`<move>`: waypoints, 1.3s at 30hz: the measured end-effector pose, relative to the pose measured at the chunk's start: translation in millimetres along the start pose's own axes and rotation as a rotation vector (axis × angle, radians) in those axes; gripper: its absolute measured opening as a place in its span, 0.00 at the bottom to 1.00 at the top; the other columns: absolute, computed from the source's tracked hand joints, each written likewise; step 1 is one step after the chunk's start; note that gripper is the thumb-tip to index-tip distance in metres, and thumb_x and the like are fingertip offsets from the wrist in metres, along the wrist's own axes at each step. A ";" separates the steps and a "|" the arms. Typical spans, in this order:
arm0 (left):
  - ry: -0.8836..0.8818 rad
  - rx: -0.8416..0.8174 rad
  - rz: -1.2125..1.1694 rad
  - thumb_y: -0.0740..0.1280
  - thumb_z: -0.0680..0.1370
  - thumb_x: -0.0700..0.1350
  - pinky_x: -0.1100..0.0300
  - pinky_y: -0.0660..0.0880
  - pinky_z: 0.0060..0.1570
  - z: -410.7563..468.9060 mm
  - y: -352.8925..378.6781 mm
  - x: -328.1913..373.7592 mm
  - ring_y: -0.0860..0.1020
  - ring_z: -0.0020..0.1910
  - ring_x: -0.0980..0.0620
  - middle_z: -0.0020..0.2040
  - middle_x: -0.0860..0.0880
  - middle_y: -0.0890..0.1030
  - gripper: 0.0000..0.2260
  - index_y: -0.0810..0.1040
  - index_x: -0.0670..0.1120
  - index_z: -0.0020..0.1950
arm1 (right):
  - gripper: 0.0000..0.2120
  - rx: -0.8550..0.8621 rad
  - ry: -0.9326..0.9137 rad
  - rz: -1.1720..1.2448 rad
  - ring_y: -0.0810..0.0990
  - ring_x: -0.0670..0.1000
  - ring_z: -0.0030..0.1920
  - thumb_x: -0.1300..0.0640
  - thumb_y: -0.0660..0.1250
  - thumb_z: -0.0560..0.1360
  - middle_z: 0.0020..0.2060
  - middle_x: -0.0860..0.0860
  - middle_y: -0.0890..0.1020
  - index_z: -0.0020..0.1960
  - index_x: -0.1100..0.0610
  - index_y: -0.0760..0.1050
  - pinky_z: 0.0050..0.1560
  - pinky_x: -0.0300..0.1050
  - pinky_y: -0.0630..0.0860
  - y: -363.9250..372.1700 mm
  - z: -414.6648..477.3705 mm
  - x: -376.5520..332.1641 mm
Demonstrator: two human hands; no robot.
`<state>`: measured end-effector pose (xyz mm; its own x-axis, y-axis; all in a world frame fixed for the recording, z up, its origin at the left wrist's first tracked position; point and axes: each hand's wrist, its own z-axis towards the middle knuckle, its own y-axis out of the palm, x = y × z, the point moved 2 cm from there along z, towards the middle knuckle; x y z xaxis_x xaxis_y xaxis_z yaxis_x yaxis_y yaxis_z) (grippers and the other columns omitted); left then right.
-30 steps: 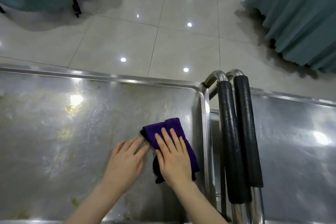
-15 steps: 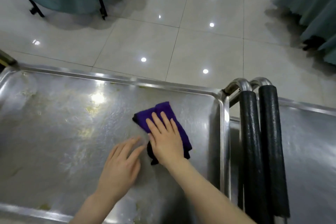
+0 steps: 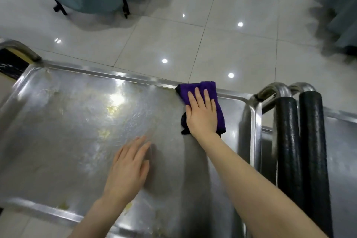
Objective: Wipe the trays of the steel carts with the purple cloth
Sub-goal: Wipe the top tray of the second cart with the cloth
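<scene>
Right hand (image 3: 201, 114), fingers straight, presses the purple cloth (image 3: 218, 106) at the tray's (image 3: 77, 121) far rim; left hand (image 3: 128, 168) rests flat, fingers slightly apart.

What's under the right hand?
The folded purple cloth, pressed flat by the right hand onto the steel tray, its far edge at the tray's far rim. The tray surface beneath it is covered; residue there cannot be seen.
</scene>
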<state>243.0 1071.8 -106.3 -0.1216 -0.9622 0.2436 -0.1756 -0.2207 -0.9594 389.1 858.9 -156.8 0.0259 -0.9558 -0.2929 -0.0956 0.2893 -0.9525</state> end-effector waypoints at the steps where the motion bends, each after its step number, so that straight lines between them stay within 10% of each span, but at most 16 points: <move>1: -0.003 -0.012 0.011 0.53 0.77 0.50 0.48 0.68 0.66 -5.0 2.5 -3.8 0.69 0.70 0.47 0.71 0.48 0.71 0.23 0.73 0.46 0.69 | 0.24 -0.003 -0.028 0.017 0.48 0.52 0.79 0.48 0.50 0.83 0.78 0.48 0.56 0.78 0.49 0.57 0.77 0.52 0.44 4.0 -12.8 -10.7; 10: 0.079 -0.097 -0.044 0.55 0.77 0.50 0.54 0.67 0.64 -29.4 15.7 2.4 0.75 0.64 0.48 0.69 0.49 0.73 0.20 0.76 0.46 0.65 | 0.24 -0.139 -0.458 -0.001 0.57 0.50 0.77 0.47 0.59 0.79 0.77 0.46 0.62 0.74 0.46 0.65 0.76 0.51 0.55 29.7 -205.1 -30.6; 19: 0.120 -0.063 0.011 0.54 0.77 0.50 0.51 0.66 0.64 -9.7 17.8 32.1 0.72 0.67 0.46 0.71 0.47 0.72 0.23 0.74 0.44 0.69 | 0.23 -0.019 0.064 0.096 0.49 0.50 0.78 0.48 0.51 0.83 0.78 0.47 0.57 0.78 0.49 0.59 0.77 0.49 0.43 -10.9 -17.9 34.8; 31: 0.243 -0.093 -0.048 0.54 0.77 0.49 0.47 0.68 0.64 -59.2 29.8 42.4 0.75 0.63 0.44 0.70 0.46 0.73 0.23 0.74 0.43 0.68 | 0.27 -0.052 -0.023 0.002 0.51 0.51 0.78 0.48 0.57 0.80 0.78 0.46 0.56 0.78 0.46 0.56 0.76 0.53 0.51 26.7 -306.8 3.1; 39: 0.213 -0.097 0.004 0.56 0.77 0.49 0.48 0.62 0.69 -91.2 36.8 38.3 0.74 0.66 0.47 0.70 0.46 0.73 0.22 0.75 0.44 0.67 | 0.24 0.032 0.090 0.043 0.52 0.51 0.78 0.47 0.51 0.82 0.77 0.48 0.59 0.77 0.49 0.61 0.77 0.52 0.47 6.0 -162.7 26.3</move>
<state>142.8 1041.4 -119.3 -0.3240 -0.9055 0.2741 -0.2669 -0.1905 -0.9447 227.4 827.0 -156.6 -0.0675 -0.9427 -0.3267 -0.0624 0.3308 -0.9417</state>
